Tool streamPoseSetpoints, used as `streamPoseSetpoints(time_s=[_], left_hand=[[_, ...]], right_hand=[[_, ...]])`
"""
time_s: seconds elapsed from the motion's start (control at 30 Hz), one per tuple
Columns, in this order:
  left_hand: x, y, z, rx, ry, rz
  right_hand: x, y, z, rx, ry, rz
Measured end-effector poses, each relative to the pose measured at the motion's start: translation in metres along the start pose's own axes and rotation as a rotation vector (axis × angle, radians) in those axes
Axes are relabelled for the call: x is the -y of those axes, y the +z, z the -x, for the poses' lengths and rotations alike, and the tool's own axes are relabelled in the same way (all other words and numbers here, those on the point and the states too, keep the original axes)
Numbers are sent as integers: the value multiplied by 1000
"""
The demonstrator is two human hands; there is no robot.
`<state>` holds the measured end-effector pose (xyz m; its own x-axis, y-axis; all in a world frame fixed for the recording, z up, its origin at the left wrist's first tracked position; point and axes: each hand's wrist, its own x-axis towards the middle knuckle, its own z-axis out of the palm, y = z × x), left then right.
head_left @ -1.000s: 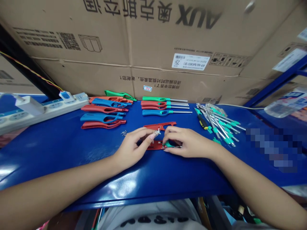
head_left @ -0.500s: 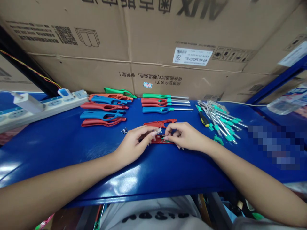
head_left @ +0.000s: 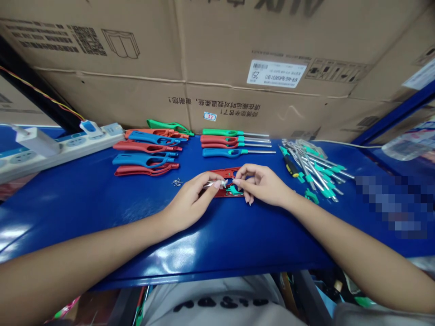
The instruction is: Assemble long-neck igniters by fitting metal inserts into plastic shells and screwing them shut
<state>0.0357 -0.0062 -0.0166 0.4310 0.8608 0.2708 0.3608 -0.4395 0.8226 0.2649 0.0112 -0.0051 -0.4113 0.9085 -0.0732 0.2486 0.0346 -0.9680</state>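
My left hand (head_left: pixel 190 201) pinches a small silvery cylinder with a pale tip (head_left: pixel 222 184) between thumb and fingers. Facing it, my right hand (head_left: pixel 260 184) has thumb and index finger pressed together near that tip; anything between them is too small to name. Beneath both hands lie two red handle halves, the upper one (head_left: pixel 226 172) partly covered by my fingers. In the lower red half (head_left: pixel 220 193) sits a green part (head_left: pixel 234 190) with thin wires.
Coloured handles (head_left: pixel 146 158) lie at left, finished-looking lighters (head_left: pixel 222 153) at centre back. Metal tubes with green ends (head_left: pixel 319 170) and a yellow-black screwdriver (head_left: pixel 290 166) are at right. Small screws (head_left: pixel 176 182) lie by my left hand. A power strip (head_left: pixel 64 147) and cardboard (head_left: pixel 136 99) stand behind.
My right fingers have risen from the lower red half to the tip of the silvery cylinder, uncovering the green part. The cylinder shows more clearly in my left hand.
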Motion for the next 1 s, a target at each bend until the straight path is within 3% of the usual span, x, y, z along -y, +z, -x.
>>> streamPoseSetpoints(time_s=[0.63, 1.0], left_hand=[[8, 3, 2, 37, 15, 79], [12, 4, 1, 32, 15, 82]], right_hand=[[-12, -6, -4, 139, -270, 117], [-10, -6, -4, 124, -278, 137]])
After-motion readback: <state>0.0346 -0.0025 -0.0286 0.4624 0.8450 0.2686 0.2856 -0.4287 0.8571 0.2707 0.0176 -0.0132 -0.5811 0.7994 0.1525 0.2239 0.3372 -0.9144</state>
